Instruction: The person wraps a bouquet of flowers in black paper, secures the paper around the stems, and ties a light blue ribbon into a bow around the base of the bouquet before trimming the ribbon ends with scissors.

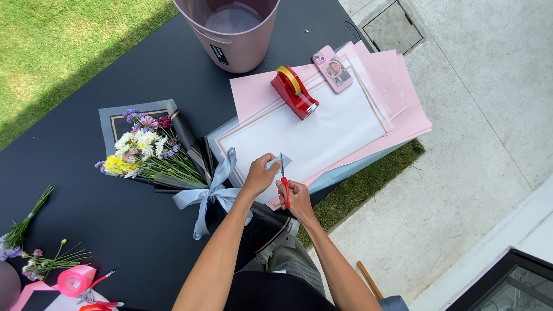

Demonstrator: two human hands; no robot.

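Left hand (pixel 260 174) pinched the pale blue ribbon end (pixel 282 160) above the white wrapping sheet (pixel 311 129); right hand (pixel 298 198) gripped red-handled scissors (pixel 284 185), blades at the ribbon. The ribbon appeared light, soft and limp, best held taut near the cut. Bouquet (pixel 147 152) lay on the bench (pixel 115 219).

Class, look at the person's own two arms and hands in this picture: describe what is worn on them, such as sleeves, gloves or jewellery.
Both arms are bare up to the frame's lower edge: no sleeves show. The left hand and right hand wear no gloves; no watch, bracelet or ring is visible.
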